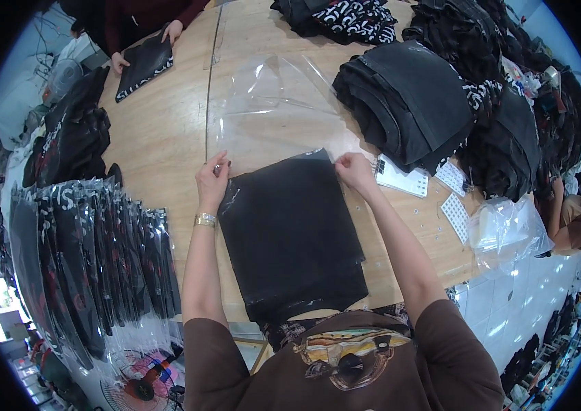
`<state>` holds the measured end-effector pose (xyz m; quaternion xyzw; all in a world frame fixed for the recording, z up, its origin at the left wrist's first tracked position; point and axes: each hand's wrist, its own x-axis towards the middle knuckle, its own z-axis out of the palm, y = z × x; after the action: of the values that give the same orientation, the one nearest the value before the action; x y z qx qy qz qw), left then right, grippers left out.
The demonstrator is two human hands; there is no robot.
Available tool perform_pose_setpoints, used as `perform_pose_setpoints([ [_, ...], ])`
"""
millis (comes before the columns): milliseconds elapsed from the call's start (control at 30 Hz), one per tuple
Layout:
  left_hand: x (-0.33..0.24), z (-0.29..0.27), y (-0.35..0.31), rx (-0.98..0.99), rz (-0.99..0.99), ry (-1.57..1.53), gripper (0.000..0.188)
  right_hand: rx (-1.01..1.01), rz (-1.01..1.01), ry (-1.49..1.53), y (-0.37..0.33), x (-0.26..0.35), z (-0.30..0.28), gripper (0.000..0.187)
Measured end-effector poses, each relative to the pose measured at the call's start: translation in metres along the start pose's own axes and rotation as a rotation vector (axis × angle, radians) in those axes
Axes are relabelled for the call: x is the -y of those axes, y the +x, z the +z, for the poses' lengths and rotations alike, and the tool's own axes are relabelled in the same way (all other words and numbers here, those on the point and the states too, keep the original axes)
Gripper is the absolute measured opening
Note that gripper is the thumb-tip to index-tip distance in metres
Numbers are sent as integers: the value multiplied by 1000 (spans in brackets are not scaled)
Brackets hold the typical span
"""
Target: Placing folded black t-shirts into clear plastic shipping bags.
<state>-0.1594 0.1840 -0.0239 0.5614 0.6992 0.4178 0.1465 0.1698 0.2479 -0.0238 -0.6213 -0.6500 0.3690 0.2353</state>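
Nearside of the clear bag (270, 103) lay the folded black garment (294, 236), one corner apparently sheathed, left hand (212, 181) and right hand (357, 172) seemingly pinching the bag's mouth, with packaged garments (98, 253) finished to its near left and an unpackaged stack (407, 99) apparently outstanding to its right.

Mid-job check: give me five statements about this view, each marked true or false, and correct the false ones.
1. The left hand and right hand are at opposite sides of the folded black cloth. True.
2. The clear, thin plastic sheet spreads out on the cloth's near side. False: it spreads beyond the far edge.
3. A gold-coloured metal bracelet circles the right wrist. False: it is on the left wrist.
4. A row of black, plastic-wrapped bundles is at the picture's left. True.
5. The thick stack of folded black fabric lies left of the cloth. False: right.
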Motion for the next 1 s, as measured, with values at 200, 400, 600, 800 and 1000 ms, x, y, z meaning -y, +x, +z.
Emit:
perform_pose_setpoints([
  [200, -13, -2, -3, 100, -37, -12, 27, 154, 132, 49, -28, -9, -15, 15],
  [400, -2, -13, -1, 103, -38, -102, 31, 2, -71, -373, -28, 26, -12, 15],
  [600, 2, -10, -2, 57, -69, -88, 37, 149, 300, 74, -1, 24, -5, 18],
  [800, -5, -6, 7, 45, 122, 57, 54, -213, -247, -343, 4, 16, 1, 15],
  [1000, -7, -4, 0, 71, 17, -99, 50, -164, -243, -367, -27, 13, -4, 13],
])
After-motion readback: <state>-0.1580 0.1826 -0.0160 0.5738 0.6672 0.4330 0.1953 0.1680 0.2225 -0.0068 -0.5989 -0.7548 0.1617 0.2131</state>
